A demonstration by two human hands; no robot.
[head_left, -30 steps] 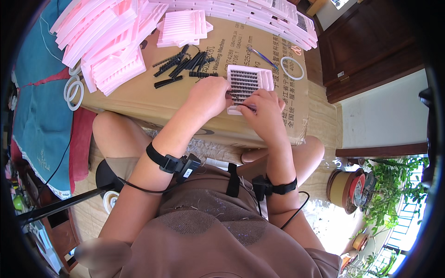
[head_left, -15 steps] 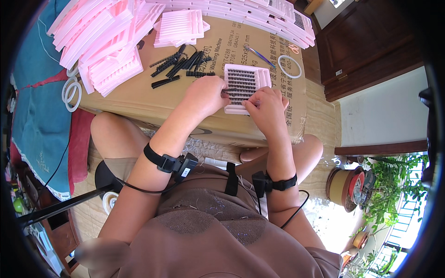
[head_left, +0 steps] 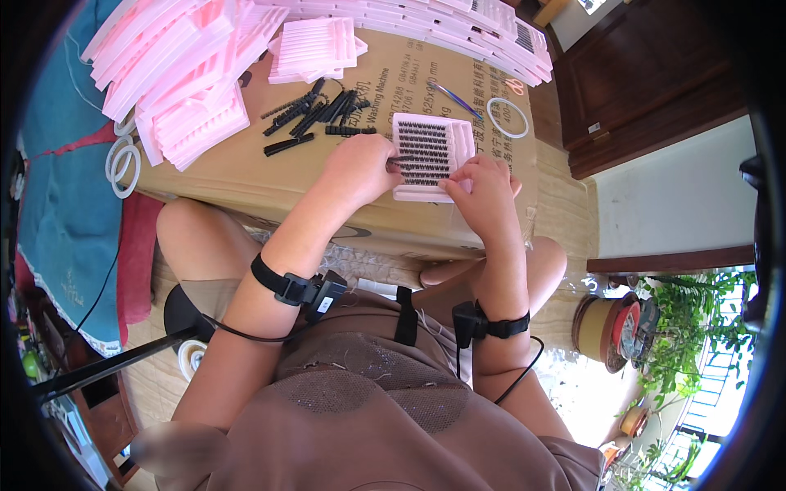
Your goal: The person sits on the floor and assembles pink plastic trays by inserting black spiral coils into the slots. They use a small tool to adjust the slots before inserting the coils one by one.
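Observation:
A pink tray (head_left: 422, 194) with several rows of black false-eyelash clusters lies on a cardboard box (head_left: 327, 200). At its left edge my left hand (head_left: 362, 166) is closed in a pinch, a short dark lash strip (head_left: 401, 160) showing at its fingertips. My right hand (head_left: 485, 192) reaches over the tray's lower right part. Its thumb and forefinger are pinched together at the right end of a low row; whatever they hold is too small to make out. Left of the tray lies a loose pile of black lash strips (head_left: 307, 114).
Tweezers (head_left: 453, 98), a white ring (head_left: 508, 119) and scissors (head_left: 514, 87) lie right of the tray. Pink trays are heaped at far left (head_left: 192, 131), with a small stack (head_left: 315, 49) beside them. A long row of trays (head_left: 393, 16) lines the far edge. White rings (head_left: 123, 168) hang at the left.
My right hand has shifted slightly right along the tray, its fingertips now nearer the rows' right end. My left hand keeps its pinch at the tray's left edge.

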